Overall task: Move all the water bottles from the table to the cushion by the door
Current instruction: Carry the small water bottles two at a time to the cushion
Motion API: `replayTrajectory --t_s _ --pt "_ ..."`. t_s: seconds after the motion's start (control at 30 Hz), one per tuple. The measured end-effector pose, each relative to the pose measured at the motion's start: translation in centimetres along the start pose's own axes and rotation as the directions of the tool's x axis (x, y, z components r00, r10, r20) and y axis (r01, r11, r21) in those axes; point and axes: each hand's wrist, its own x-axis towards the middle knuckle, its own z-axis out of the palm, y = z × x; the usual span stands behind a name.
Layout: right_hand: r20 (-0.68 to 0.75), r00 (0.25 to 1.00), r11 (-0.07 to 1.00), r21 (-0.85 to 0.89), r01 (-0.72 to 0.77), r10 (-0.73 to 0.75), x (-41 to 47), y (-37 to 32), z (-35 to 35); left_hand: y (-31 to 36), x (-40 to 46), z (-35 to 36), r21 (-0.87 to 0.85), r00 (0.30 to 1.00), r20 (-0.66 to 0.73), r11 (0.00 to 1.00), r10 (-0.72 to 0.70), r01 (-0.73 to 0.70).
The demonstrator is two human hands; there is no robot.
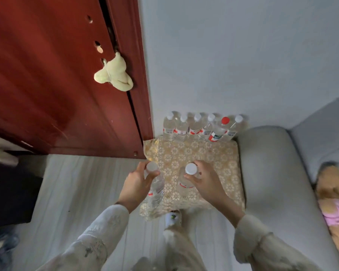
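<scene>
A gold, flower-patterned cushion (194, 153) lies on the floor beside the red door (57, 85). Several clear water bottles (196, 127) stand in a row along its far edge against the wall; one of them has a red cap (225, 120). My left hand (136, 184) grips a clear bottle (155, 189) by its neck over the cushion's left edge. My right hand (205, 179) holds a second white-capped bottle (186, 182) by its top, above the cushion's middle. Whether either bottle touches the cushion I cannot tell.
A grey sofa (272, 173) borders the cushion on the right, with a plush toy (335, 194) on it. A pale cloth (115, 73) hangs from the door's edge. My slippered foot (172, 218) stands at the cushion's near edge. Dark furniture (10, 192) sits at left.
</scene>
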Motion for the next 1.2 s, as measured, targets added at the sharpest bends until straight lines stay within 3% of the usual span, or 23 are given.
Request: replayTrajectory --t_s 0.27,0.5,0.67,0.93,1.2 --pt "0.139 0.988 0.996 -0.061 -0.063 0.071 11.5 4.2 1.3 -0.6 11.3 4.9 0.097 0.995 0.077 0.993 -0.069 0.061" --pt "0.169 0.978 0.991 0.014 -0.129 0.125 17.6 6.8 3.6 -1.5 19.1 8.6 0.023 0.985 0.147 0.995 -0.095 0.092" --pt "0.134 0.975 0.983 0.026 -0.18 0.175 20.2 7.7 4.6 -1.2 22.2 9.9 0.01 0.992 0.011 0.992 -0.122 0.122" --pt "0.078 0.97 0.964 0.115 -0.239 0.231 22.5 7.7 5.3 0.4 24.0 11.9 -0.126 0.94 -0.152 0.949 -0.307 0.29" --pt "0.143 0.965 0.97 0.072 -0.231 0.219 22.4 8.2 4.8 0.5 23.7 12.4 -0.11 0.959 -0.057 0.957 -0.277 0.27"
